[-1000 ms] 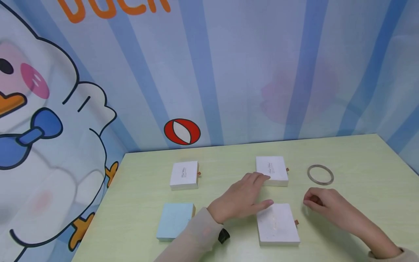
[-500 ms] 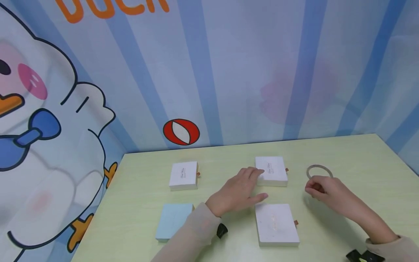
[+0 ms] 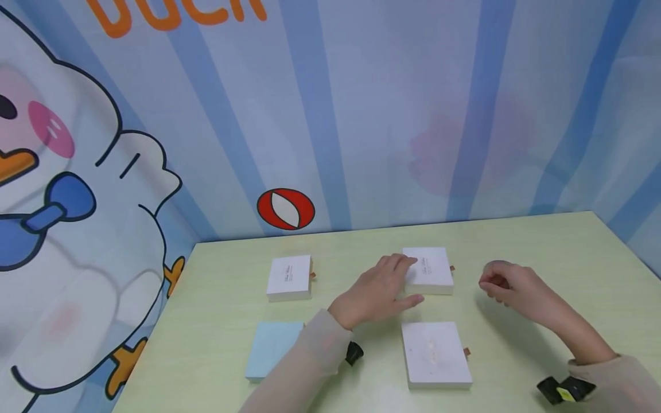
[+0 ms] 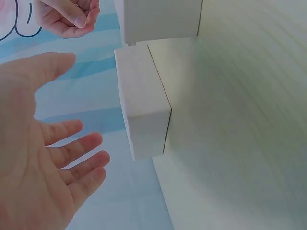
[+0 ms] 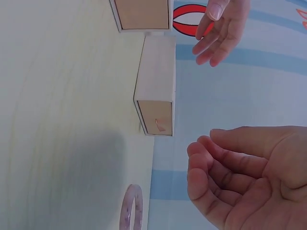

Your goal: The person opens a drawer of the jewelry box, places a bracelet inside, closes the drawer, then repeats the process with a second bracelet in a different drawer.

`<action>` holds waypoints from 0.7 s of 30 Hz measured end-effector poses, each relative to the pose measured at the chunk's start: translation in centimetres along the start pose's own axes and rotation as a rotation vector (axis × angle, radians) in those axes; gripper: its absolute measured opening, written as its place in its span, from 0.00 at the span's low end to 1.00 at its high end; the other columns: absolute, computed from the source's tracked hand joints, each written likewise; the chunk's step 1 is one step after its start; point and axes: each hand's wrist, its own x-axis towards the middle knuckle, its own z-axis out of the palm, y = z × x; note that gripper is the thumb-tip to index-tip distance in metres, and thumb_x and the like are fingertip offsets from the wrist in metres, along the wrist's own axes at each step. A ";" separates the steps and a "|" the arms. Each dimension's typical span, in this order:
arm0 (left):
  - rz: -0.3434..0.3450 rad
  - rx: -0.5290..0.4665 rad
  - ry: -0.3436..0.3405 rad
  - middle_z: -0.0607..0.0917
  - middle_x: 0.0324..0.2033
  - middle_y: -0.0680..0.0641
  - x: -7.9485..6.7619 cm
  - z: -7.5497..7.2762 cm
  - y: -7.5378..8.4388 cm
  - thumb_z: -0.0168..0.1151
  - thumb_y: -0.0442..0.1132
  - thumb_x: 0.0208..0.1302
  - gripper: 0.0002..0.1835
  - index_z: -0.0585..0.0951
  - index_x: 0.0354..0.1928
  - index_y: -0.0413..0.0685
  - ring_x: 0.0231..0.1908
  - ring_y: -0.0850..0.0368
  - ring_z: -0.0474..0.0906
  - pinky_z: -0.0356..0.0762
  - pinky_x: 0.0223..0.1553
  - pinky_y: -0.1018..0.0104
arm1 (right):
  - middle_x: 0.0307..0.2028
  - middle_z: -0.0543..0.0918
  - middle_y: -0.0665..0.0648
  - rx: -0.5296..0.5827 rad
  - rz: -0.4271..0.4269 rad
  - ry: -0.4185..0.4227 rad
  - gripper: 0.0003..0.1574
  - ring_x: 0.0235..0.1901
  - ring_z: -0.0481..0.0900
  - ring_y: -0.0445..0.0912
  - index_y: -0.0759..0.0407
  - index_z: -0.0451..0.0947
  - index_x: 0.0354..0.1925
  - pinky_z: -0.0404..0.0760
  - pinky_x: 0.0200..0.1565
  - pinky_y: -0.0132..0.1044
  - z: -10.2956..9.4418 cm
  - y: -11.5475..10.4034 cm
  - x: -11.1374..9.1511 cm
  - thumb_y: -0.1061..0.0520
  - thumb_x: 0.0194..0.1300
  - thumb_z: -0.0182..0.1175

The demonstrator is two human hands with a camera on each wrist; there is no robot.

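My left hand hovers at the left side of the far right white box, its fingertips overlapping the lid's edge. In the left wrist view that hand has spread, relaxed fingers and holds nothing, apart from the box. To the right of the boxes hangs my right hand, fingers loosely curled around nothing. The right wrist view has this hand above the table, with a pale translucent bangle lying below it. From the head, the hand hides most of the bangle.
Nearer the front edge lies a larger white box with a brown pull tab. On the left are a small white box at the back and a light blue box, partly behind the left sleeve. A printed cloth backdrop stands behind the table.
My left hand has shifted slightly up and away from the near white box. The right hand has moved farther forward, now covering most of the bangle. The boxes have stayed put.
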 end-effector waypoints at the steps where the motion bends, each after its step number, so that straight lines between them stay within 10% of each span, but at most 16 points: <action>1: -0.003 -0.001 -0.003 0.68 0.68 0.44 0.1 -0.1 0.0 0.52 0.61 0.73 0.39 0.60 0.74 0.43 0.67 0.52 0.63 0.62 0.66 0.65 | 0.27 0.77 0.52 0.003 0.004 -0.003 0.02 0.23 0.71 0.42 0.65 0.76 0.38 0.73 0.25 0.35 0.0 0.0 0.1 0.65 0.71 0.59; 21: -0.033 0.038 -0.040 0.66 0.70 0.45 2.7 -0.6 -0.4 0.54 0.65 0.69 0.43 0.60 0.75 0.44 0.69 0.52 0.62 0.60 0.67 0.64 | 0.27 0.80 0.57 0.011 0.055 -0.041 0.13 0.23 0.73 0.46 0.77 0.77 0.47 0.75 0.25 0.36 0.3 0.8 3.6 0.65 0.70 0.59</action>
